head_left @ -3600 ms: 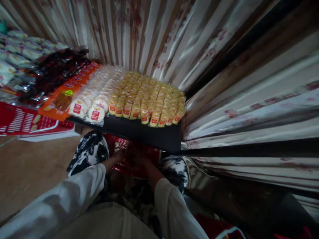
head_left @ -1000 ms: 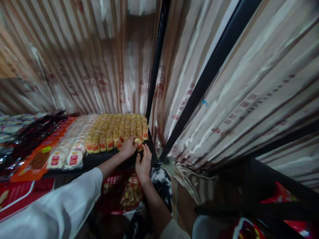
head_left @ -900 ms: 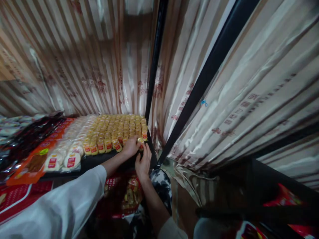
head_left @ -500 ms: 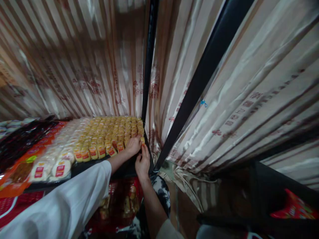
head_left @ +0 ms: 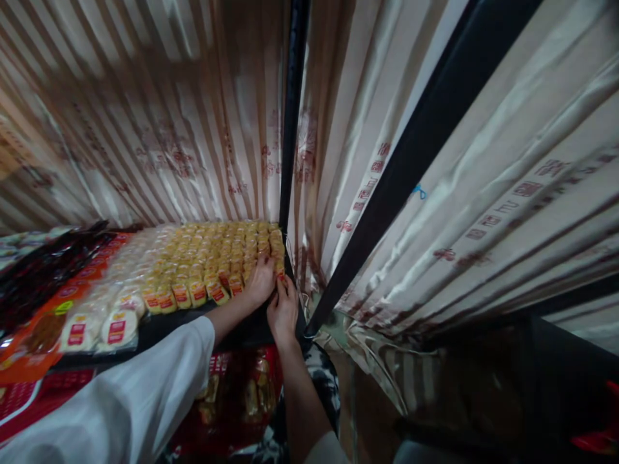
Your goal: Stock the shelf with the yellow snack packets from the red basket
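Observation:
Many small clear-wrapped yellow packets (head_left: 193, 264) with red labels, perhaps cakes, stand in close rows on a dark shelf. My left hand (head_left: 262, 282) reaches into the front right corner of these rows. Its fingers are curled, and what lies under them is hidden. Just to its right, my right hand (head_left: 283, 312) comes up from below, its fingertips pinched on a small yellow packet (head_left: 280, 275) at the end of the front row. The two hands are almost touching.
Left of the rows lie flat packs of white round pieces (head_left: 117, 330), an orange bag (head_left: 24, 361) and dark shiny packs (head_left: 43, 277). Red packages (head_left: 232, 412) sit below the shelf. A black post (head_left: 293, 129) and a slanted black bar (head_left: 382, 206) stand before pleated cloth (head_left: 217, 116).
The view has shifted a little, so the slanted bar and right-hand cloth sit further right. Both hands remain at the same corner of the rows, with only slight finger movement.

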`<state>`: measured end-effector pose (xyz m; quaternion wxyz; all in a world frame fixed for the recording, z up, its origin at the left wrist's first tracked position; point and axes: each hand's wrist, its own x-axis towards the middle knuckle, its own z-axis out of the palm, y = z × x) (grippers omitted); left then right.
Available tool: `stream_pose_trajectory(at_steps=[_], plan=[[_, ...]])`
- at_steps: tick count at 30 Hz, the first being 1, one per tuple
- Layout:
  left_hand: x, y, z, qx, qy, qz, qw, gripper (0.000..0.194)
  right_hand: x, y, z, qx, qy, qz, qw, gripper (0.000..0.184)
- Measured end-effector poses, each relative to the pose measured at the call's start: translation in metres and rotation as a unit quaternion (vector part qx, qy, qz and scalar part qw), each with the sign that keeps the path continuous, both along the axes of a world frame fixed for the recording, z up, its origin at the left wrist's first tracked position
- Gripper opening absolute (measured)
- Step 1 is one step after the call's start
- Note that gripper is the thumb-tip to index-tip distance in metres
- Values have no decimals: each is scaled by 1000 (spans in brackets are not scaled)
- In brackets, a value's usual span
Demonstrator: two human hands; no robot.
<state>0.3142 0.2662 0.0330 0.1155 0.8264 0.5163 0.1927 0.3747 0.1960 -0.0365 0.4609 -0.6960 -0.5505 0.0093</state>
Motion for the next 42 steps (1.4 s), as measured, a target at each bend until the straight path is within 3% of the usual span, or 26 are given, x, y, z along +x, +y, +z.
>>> stream_pose_trajectory(at_steps=[4, 8, 12, 17, 23, 30, 36, 42], plan=[[-3, -11, 0, 22, 3, 5, 1000, 29, 0, 1, -1, 3, 9, 6, 1000, 50], [-7, -26, -5, 40, 22, -44, 998, 24, 0, 1, -5, -3, 21, 14, 1000, 47], [-8, -38, -10, 31, 9, -74, 997, 31, 2, 4, -9, -17, 43, 2, 999, 46], [-8, -39, -16, 21, -16, -82, 996, 38, 5, 7, -10, -19, 44, 19, 999, 54], [-11, -35, -26, -1, -35, -51, 998, 39, 5, 5, -9, -29, 33, 31, 999, 50], [-12, -40, -23, -22, -55, -39, 997, 34, 4, 9, -13, 32, 80, 20, 996, 49], [-13, -44, -23, -36, -62, -33, 997, 33, 5, 10, -13, 26, 95, 22, 995, 51], [-25, -62, -20, -27, -127, -79, 988, 27, 5, 7, -10, 30, 104, 18, 994, 46]])
